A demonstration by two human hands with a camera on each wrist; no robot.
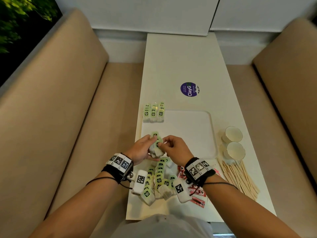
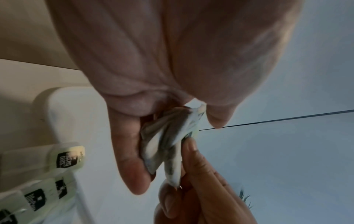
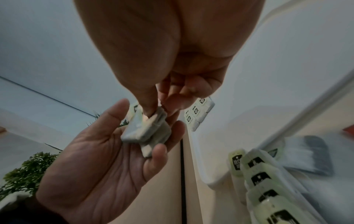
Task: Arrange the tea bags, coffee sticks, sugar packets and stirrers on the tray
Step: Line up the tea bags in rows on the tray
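Both hands meet just above the near-left corner of the white tray (image 1: 210, 127), which lies on the long white table (image 1: 180, 66). The left hand (image 1: 140, 149) is cupped palm-up, fingers partly curled, around a small stack of held tea bags (image 1: 156, 146); the right wrist view shows this stack (image 3: 147, 130) resting against the left fingers and thumb. The right hand (image 1: 173, 148) pinches the top of the same stack between thumb and forefinger, its remaining fingers curled in. In the left wrist view the right-hand fingers (image 2: 193, 153) grip the edge of the bags (image 2: 166, 144). At the tray's far-left corner stands a neat block of arranged tea bags (image 1: 153, 113), in three rows with green labels facing up. Nearer the person than the tray lies a loose pile of tea bags (image 1: 158, 179), and to its right red coffee sticks (image 1: 196, 192), partly hidden under the right wrist. Right of the tray's near corner lie wooden stirrers (image 1: 239, 179) in a fanned bundle, with two paper cups (image 1: 234, 143) just beyond them beside the tray's right rim. A round purple sticker (image 1: 189, 89) lies on the table beyond the tray.
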